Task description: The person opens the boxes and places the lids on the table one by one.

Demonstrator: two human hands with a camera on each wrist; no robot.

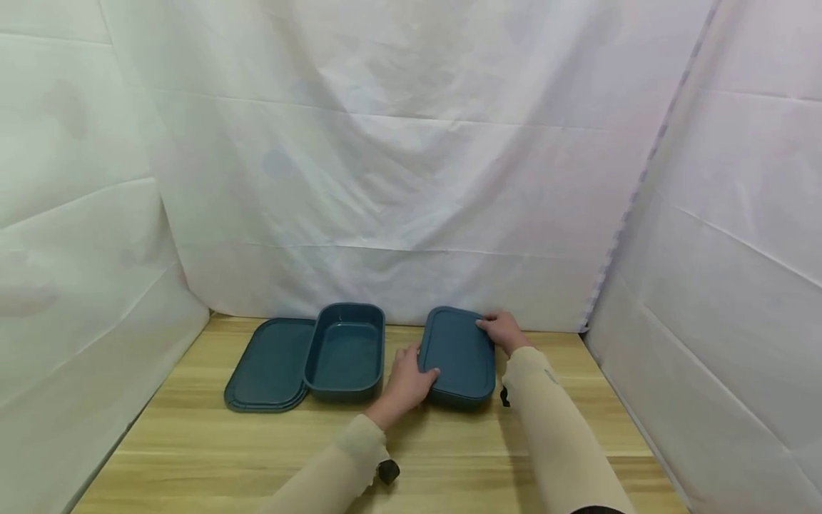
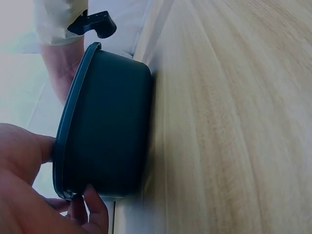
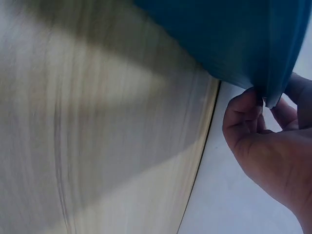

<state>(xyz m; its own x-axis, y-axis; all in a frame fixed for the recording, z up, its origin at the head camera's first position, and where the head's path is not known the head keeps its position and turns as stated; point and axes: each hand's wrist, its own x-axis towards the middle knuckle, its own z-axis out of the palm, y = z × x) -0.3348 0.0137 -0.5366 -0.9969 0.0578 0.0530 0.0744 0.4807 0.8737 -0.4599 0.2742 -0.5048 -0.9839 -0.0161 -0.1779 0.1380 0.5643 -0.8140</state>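
From the head view, my left hand [image 1: 406, 382] and right hand [image 1: 504, 330] clasped opposite edges of the lidded box [image 1: 459, 355] on the table [image 1: 449, 457]; left wrist: fingers [image 2: 95, 207] curled under its rim; right wrist: fingertips [image 3: 243, 105] pinched its edge.

Open teal container [image 1: 345, 351] on wooden surface [image 1: 449, 442], its near-left edge resting on a flat teal lid [image 1: 266, 368]. White creased sheeting [image 1: 398, 164] hangs behind and at both sides
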